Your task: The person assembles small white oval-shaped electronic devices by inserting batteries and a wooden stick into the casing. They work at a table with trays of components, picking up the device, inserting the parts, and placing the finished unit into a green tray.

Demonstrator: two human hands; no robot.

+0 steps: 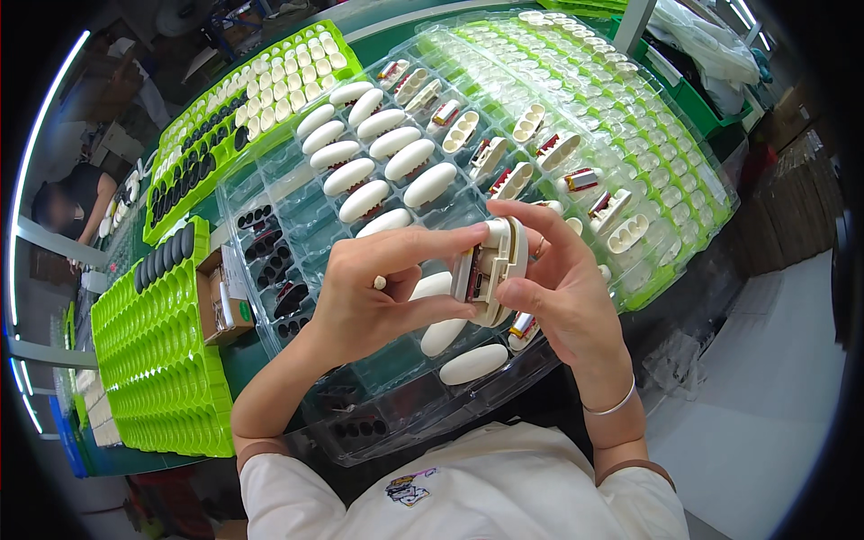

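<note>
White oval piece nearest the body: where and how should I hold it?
Pinch the white oval piece across its middle, on both long sides, probably best from above on the near side: it lies lengthwise roughly left to right, rounded top up, uncovered.

Free lane btwn white ovals (349,176) & blk pcs (267,247), cardbd box (208,292) blocking L, lime tray stack (655,288) R

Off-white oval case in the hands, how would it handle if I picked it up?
The off-white oval case will probably feel stiff: it shows no obvious bending between the left hand and right hand. It's likely light, being held up by pinching alone. Its rounded outline might make it rock if set down and pushed.
</note>
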